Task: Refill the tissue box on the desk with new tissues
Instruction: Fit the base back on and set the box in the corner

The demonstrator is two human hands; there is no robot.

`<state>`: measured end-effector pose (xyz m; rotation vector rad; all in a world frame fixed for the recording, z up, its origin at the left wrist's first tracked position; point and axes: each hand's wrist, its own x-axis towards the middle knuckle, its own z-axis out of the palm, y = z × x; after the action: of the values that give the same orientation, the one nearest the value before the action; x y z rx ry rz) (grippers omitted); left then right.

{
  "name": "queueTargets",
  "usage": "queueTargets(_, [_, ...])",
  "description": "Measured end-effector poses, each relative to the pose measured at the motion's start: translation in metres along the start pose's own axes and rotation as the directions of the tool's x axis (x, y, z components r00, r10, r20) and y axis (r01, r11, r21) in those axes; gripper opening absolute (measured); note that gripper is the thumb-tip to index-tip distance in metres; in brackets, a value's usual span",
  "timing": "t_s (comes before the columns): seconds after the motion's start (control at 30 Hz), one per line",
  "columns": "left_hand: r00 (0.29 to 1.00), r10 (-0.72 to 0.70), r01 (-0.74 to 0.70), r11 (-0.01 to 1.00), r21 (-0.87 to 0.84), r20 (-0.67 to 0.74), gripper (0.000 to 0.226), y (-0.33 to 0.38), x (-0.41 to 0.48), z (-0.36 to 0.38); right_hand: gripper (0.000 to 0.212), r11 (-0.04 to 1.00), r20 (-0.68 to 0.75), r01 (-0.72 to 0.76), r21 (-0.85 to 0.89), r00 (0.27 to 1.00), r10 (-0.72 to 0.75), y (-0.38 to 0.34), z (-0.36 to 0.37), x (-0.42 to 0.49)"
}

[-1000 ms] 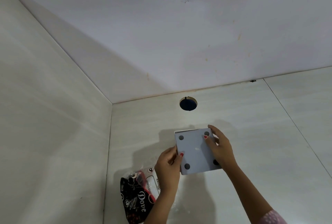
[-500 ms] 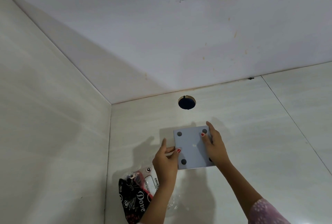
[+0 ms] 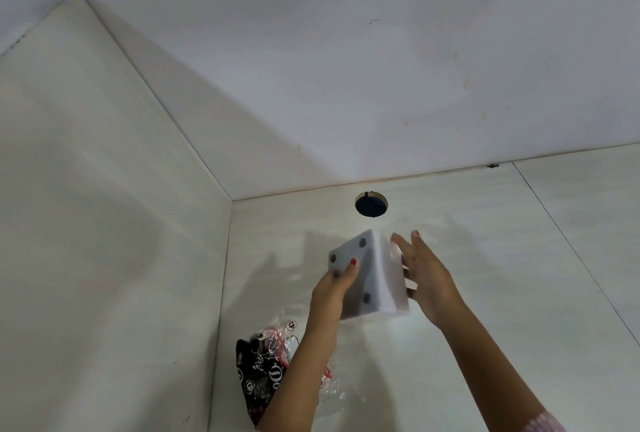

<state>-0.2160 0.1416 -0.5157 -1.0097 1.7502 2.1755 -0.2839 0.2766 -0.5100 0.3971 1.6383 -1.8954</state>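
Two hands hold a white tissue box [image 3: 370, 275] up above the pale tabletop [image 3: 485, 258]. Lower left lies a black and clear wrapper [image 3: 263, 372]. The left hand [image 3: 334, 287] grips the box's underside, which faces the camera; the right hand [image 3: 427, 277], fingers spread open, rests against its right side.

I note red polish on left hand [image 3: 330, 287] thumbnail; right hand [image 3: 424, 274] nails look painted too; pink speckled sleeve [image 3: 543, 424] at right forearm.
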Motion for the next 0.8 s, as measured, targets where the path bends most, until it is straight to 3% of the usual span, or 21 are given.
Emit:
queueTargets(0.07, [0.986,-0.027,0.059,0.978,-0.199,0.162,0.081,0.003,-0.001,-0.008,0.032,0.996,0.125,0.095,0.003,0.988,-0.094,-0.016,0.020,-0.015])
queueTargets(0.13, [0.957,-0.058,0.167,0.911,-0.376,0.285,0.098,0.001,0.000,-0.018,0.028,0.986,0.212,0.156,-0.062,0.967,-0.139,-0.026,0.041,-0.026])
queueTargets(0.2, [0.950,-0.010,0.166,0.864,-0.475,0.313,0.092,-0.006,0.004,-0.032,0.021,0.953,0.232,0.255,-0.163,0.949,-0.214,-0.027,0.059,-0.032])
queueTargets(0.27, [0.948,0.091,0.114,0.798,-0.591,0.306,0.091,-0.012,0.009,-0.047,0.014,0.912,0.141,0.358,-0.199,0.932,-0.334,-0.021,0.070,-0.032])
queueTargets(0.33, [0.909,0.235,0.093,0.693,-0.715,0.346,0.085,-0.016,0.019,-0.064,0.020,0.795,0.025,0.469,-0.385,0.866,-0.499,-0.012,0.071,-0.025])
queueTargets(0.37, [0.864,0.309,0.117,0.643,-0.757,0.397,0.077,-0.016,0.023,-0.073,0.031,0.748,0.009,0.456,-0.483,0.856,-0.517,-0.008,0.071,-0.017])
queueTargets(0.43, [0.817,0.378,0.144,0.597,-0.789,0.435,0.066,-0.012,0.033,-0.090,0.050,0.878,0.046,0.264,-0.399,0.962,-0.268,-0.001,0.072,-0.002])
queueTargets(0.5, [0.880,0.292,0.105,0.651,-0.752,0.376,0.069,0.000,0.045,-0.102,0.041,0.994,0.198,0.013,-0.106,0.980,0.008,-0.001,0.081,0.014])
queueTargets(0.6, [0.986,0.084,0.020,0.798,-0.603,0.144,0.048,0.023,0.067,-0.112,0.028,0.999,0.214,0.043,0.024,0.976,-0.048,0.004,0.094,0.050])
queueTargets(0.7, [0.996,0.040,-0.056,0.978,-0.201,-0.085,0.031,0.037,0.091,-0.115,0.025,0.973,0.123,0.201,-0.117,0.975,-0.187,0.010,0.113,0.083])
queueTargets(0.8, [0.970,0.217,-0.214,0.976,0.035,-0.110,0.029,0.040,0.110,-0.111,0.030,0.856,0.076,0.335,-0.393,0.940,-0.332,0.019,0.129,0.105])
